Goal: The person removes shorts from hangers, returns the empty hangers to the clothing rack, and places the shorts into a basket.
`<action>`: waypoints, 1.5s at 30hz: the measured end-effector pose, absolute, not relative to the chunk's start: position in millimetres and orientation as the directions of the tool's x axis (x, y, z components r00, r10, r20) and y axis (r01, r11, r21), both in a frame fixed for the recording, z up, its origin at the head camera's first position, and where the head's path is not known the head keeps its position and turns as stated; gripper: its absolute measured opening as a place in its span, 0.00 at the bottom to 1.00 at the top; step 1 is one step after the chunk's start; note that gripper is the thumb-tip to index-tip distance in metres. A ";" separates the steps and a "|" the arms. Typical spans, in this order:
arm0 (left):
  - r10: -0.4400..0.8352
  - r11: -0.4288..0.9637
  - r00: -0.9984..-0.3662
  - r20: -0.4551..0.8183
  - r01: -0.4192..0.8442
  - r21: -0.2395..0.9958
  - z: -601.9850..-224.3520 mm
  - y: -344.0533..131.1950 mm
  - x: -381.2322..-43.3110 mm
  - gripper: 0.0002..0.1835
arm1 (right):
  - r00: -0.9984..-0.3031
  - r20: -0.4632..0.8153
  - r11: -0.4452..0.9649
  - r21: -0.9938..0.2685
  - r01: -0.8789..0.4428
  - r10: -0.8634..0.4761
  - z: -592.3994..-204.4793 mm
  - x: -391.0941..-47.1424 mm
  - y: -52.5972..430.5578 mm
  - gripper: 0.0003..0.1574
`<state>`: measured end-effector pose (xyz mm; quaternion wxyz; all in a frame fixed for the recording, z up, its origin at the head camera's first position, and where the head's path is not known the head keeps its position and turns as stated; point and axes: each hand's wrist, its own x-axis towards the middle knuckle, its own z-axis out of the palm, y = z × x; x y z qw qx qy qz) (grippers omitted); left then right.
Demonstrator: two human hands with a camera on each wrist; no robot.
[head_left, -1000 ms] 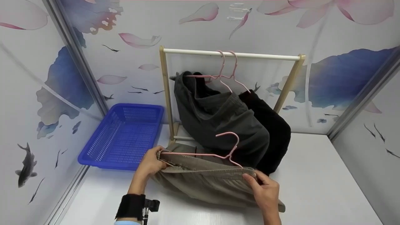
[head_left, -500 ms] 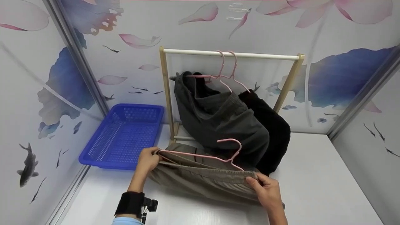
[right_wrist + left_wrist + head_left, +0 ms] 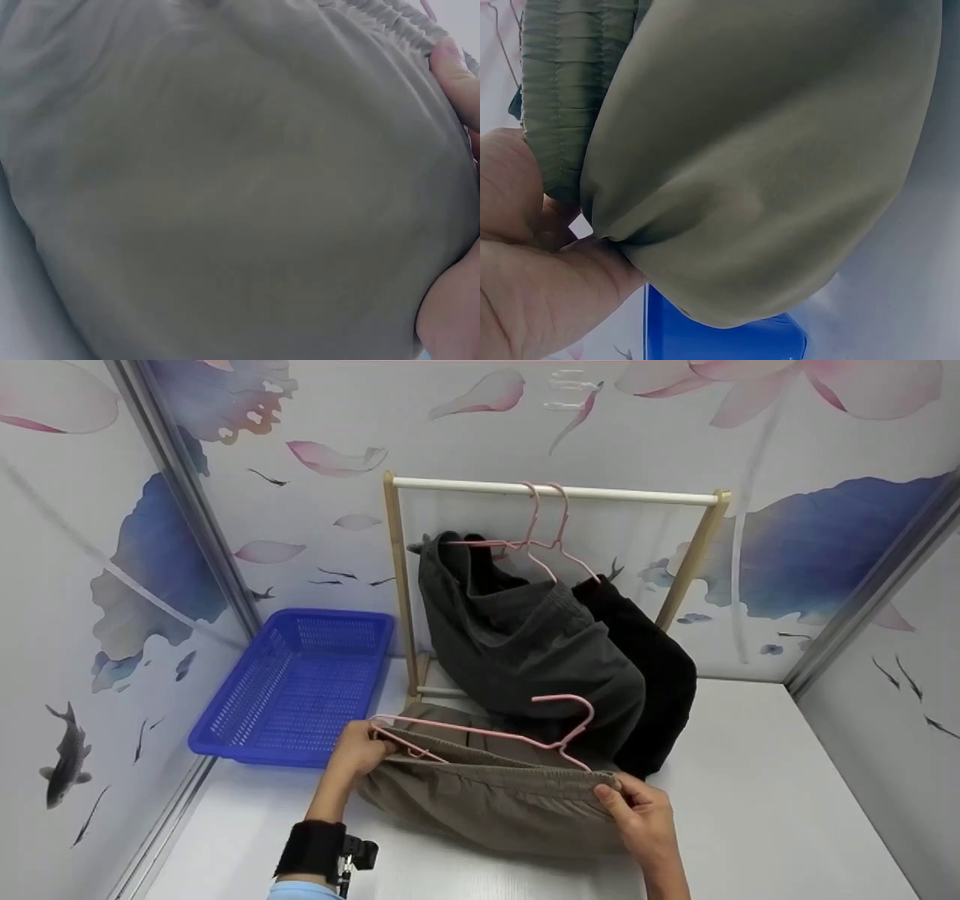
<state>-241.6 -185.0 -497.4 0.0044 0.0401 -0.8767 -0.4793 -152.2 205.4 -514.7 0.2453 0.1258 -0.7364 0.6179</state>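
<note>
Olive-brown elastic-waist pants (image 3: 495, 810) are stretched between my two hands above the table. My left hand (image 3: 358, 750) grips the waistband's left end; in the left wrist view the thumb and fingers pinch the gathered cloth (image 3: 735, 165). My right hand (image 3: 646, 819) pinches the right end of the waistband, thumb in front. A pink hanger (image 3: 480, 730) lies in the waist opening, hook upward. Its left end shows above the cloth by my left hand; its right end goes down behind the front waistband near my right hand.
Behind stands a rack with a white rod (image 3: 630, 495) and wooden legs. Dark grey pants (image 3: 525, 645) and a black garment (image 3: 660, 682) hang there on pink hangers. A blue basket (image 3: 225, 742) sits at the left, near the patterned wall.
The hanger has shifted right, and its hook tilts lower. Its left end and part of the lower bar have come into sight by my left hand. My right hand has moved slightly right.
</note>
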 end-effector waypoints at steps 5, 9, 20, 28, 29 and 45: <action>-0.096 0.526 -0.994 -0.059 -0.101 0.845 -501.3 -183.5 -240.6 0.04 | -0.853 0.506 0.208 -0.855 -0.475 0.130 -515.6 -152.3 204.2 0.15; -0.091 0.536 -0.994 -0.058 -0.098 0.838 -502.6 -181.5 -240.0 0.02 | -0.855 0.495 0.211 -0.862 -0.461 0.157 -517.6 -153.5 202.7 0.14; -0.029 0.592 -0.999 0.019 -0.002 0.806 -509.5 -175.7 -236.3 0.06 | -0.851 0.460 0.236 -0.883 -0.407 0.253 -520.6 -158.2 195.5 0.12; 0.009 0.574 -0.997 0.074 0.066 0.816 -517.5 -172.9 -232.0 0.06 | -0.877 0.375 0.202 -0.924 -0.326 0.301 -518.8 -158.9 191.6 0.11; 0.009 0.577 -0.996 0.085 0.075 0.813 -518.5 -172.4 -231.5 0.06 | -0.877 0.371 0.203 -0.925 -0.321 0.305 -518.9 -158.9 190.8 0.11; -0.007 0.647 -0.984 0.179 0.132 0.751 -525.6 -158.6 -220.2 0.15 | -0.895 0.308 0.223 -0.944 -0.244 0.322 -530.7 -164.9 183.1 0.07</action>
